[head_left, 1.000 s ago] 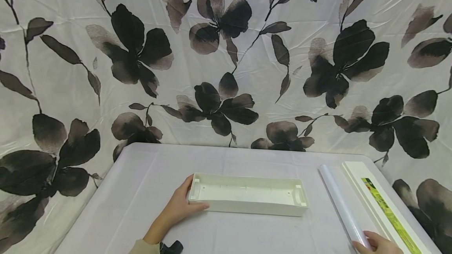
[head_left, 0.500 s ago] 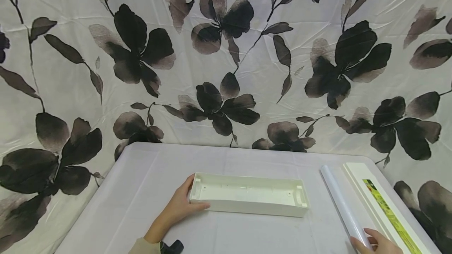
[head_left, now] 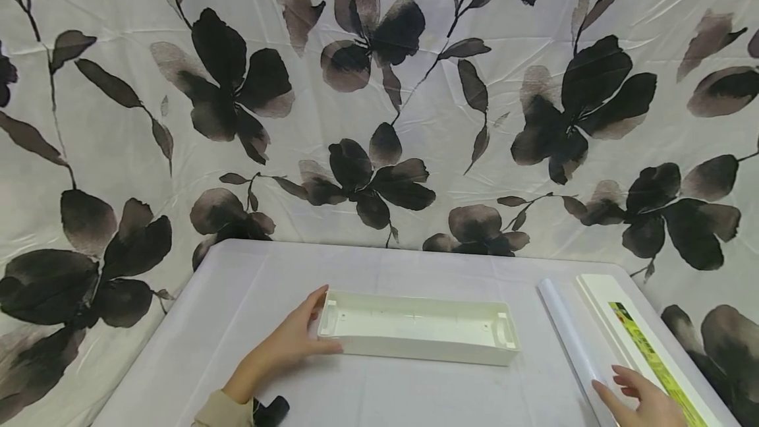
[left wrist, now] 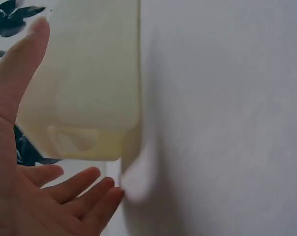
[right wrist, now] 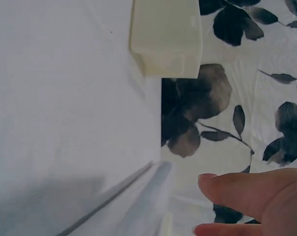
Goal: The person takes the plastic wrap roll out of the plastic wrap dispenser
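A long, shallow off-white plastic box (head_left: 423,352) lies at the table's middle, its open side showing in the head view. My left hand (head_left: 290,339) is spread around its left end. In the left wrist view the thumb and fingers of the left hand (left wrist: 72,206) look straight and apart from the box wall (left wrist: 96,64). To the right lies a roll of clear plastic film (head_left: 568,331). Over its near end hovers my right hand (head_left: 643,399), thumb and fingers parted. The right wrist view has the right thumb (right wrist: 236,191) beside the film roll (right wrist: 143,201), not curled round it.
A long white lid-like piece (head_left: 595,292) with a yellow-green label (head_left: 652,358) lies right of the roll, along the table's right side. The table (head_left: 474,400) has a white cover. Behind it hangs a white cloth (head_left: 450,170) with dark flowers.
My left hand has loosened from the box's end and drawn slightly left. My right hand has come off the roll and moved a little right. Box and roll have stayed in place.
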The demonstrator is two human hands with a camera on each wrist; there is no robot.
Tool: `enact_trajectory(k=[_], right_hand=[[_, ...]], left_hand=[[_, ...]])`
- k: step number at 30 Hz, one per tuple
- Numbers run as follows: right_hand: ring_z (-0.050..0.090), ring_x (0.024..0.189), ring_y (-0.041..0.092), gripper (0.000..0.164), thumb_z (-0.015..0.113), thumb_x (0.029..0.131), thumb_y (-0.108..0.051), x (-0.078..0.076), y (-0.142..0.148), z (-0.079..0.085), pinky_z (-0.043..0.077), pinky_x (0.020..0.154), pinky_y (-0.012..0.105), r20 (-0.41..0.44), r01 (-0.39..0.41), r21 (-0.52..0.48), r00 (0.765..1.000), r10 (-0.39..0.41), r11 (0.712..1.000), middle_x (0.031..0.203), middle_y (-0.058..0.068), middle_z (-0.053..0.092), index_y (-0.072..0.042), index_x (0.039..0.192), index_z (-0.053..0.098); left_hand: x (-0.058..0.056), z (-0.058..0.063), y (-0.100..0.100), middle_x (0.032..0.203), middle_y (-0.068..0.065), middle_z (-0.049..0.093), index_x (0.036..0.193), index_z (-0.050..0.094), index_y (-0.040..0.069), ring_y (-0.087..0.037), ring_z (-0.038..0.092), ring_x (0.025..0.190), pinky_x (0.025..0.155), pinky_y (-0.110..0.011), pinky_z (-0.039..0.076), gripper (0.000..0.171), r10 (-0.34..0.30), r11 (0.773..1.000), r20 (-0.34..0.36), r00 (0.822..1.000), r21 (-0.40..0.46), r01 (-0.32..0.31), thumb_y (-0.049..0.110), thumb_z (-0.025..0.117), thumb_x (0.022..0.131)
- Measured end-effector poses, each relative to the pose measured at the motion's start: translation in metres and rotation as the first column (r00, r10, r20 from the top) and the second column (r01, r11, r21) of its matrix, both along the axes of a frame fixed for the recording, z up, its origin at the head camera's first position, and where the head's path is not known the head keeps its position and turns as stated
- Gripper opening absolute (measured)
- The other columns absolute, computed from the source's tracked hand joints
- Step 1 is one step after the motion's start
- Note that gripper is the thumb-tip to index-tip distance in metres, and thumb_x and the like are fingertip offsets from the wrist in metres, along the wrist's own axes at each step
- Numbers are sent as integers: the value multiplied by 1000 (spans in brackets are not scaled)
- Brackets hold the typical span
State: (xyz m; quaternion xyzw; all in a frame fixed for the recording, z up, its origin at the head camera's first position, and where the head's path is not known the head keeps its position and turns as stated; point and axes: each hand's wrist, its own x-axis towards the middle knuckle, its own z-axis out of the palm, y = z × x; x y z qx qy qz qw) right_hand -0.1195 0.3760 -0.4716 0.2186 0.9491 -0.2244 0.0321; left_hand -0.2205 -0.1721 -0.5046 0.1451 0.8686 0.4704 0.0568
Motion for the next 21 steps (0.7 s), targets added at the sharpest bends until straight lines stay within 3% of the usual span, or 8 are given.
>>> enact_trajectory(k=[4, 7, 10, 14, 17, 19, 21], right_hand=[[59, 102, 50, 65, 73, 87, -39, -3, -8, 17, 48, 82, 60, -130, -36, 59, 991, 44, 998, 112, 33, 63, 14, 121, 56], [58, 103, 52, 54, 72, 89, -30, -5, -14, 26, 46, 83, 63, -255, -70, 106, 962, 95, 992, 113, 34, 62, 12, 120, 58], [56, 102, 55, 46, 73, 89, -23, -6, -18, 33, 45, 82, 65, -392, -116, 146, 905, 166, 982, 114, 35, 61, 10, 118, 60], [56, 103, 53, 41, 75, 86, -14, -6, -21, 39, 44, 79, 66, -552, -177, 195, 793, 258, 965, 115, 34, 61, 5, 119, 61], [54, 108, 50, 45, 75, 85, -11, -8, -23, 45, 41, 83, 67, -636, -218, 204, 712, 299, 954, 121, 29, 60, 0, 126, 60], [53, 110, 48, 50, 74, 86, -10, -12, -24, 48, 39, 92, 66, -675, -255, 216, 658, 333, 943, 124, 27, 59, -2, 132, 57], [51, 111, 48, 55, 74, 84, -8, -18, -26, 50, 35, 107, 56, -712, -311, 245, 585, 388, 918, 127, 27, 58, -2, 136, 56]], left_hand=[[1, 12, -10, 151, -23, 37, 154, 25, 0, -41, 37, 138, 109, -58, 32, 113, -63, 996, -61, 996, -74, 59, 41, 90, 71], [4, 24, -16, 150, -21, 40, 152, 33, 2, -42, 36, 138, 109, -60, 31, 102, -79, 989, -124, 989, -133, 62, 46, 85, 76], [8, 35, -22, 148, -18, 43, 148, 40, 3, -41, 38, 138, 108, -61, 32, 90, -80, 982, -194, 978, -186, 44, 49, 79, 81], [17, 49, -30, 145, -16, 47, 144, 47, 4, -39, 42, 135, 105, -60, 36, 78, -63, 963, -278, 958, -271, -15, 48, 75, 86], [23, 57, -36, 141, -15, 52, 139, 54, 5, -37, 48, 130, 101, -59, 41, 69, -67, 929, -393, 917, -360, -86, 42, 77, 86], [26, 61, -40, 137, -15, 55, 135, 58, 6, -37, 52, 125, 97, -59, 43, 63, -82, 895, -490, 868, -419, -152, 37, 78, 85], [28, 63, -45, 134, -16, 57, 133, 59, 5, -38, 52, 123, 96, -59, 43, 58, -105, 857, -576, 811, -466, -220, 33, 78, 85]])
